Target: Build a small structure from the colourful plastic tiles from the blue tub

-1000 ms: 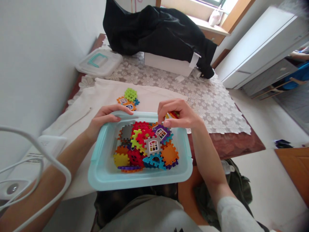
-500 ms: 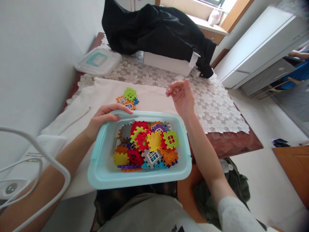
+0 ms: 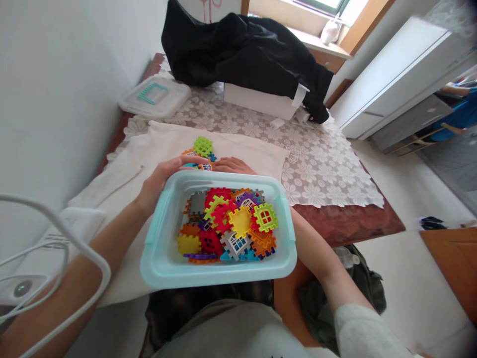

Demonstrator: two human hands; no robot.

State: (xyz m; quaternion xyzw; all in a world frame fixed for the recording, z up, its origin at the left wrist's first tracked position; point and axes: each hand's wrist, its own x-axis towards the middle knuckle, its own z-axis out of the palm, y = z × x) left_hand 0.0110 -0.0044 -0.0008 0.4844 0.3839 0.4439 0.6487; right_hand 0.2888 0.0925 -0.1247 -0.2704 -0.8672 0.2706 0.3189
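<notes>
A pale aqua plastic tray sits in front of me, holding a heap of interlocking plastic building pieces in many colours. A lime window piece and a yellow piece lie on top. My left hand wraps over the tray's far left rim. My right hand lies flat just behind the far rim, fingers together, holding nothing visible. A small pile of pieces, with a green piece on top, lies on the white cloth beyond the tray, partly hidden by the rim and my left fingertips.
A lace tablecloth lies beyond the white cloth. At the back stand a white box under a black garment, and a clear lid with a teal handle. A white cable crosses my left arm.
My right hand has come down from above the cloth to behind the tray's far rim. Earlier, pieces in the tray shifted, and a lime window piece now lies on top.
</notes>
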